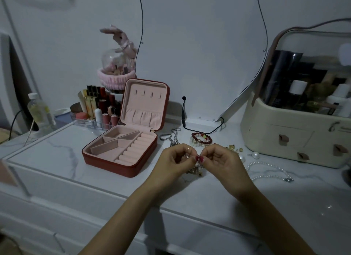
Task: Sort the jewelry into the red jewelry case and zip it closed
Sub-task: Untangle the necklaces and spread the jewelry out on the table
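- Red jewelry case (121, 154): open on marble dresser top (57, 152), lid upright, compartments empty.
- Left hand (177, 159), right hand (218, 159): fingertips of both pinch a small gold chain piece (197, 168) between them, right of case.
- Red bead bracelet (201, 137), pearl necklace (269, 171): lying on the top, outside case.

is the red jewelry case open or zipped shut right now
Open. The red jewelry case has its lid standing upright, showing the pink lining, and the compartments in its base look empty.
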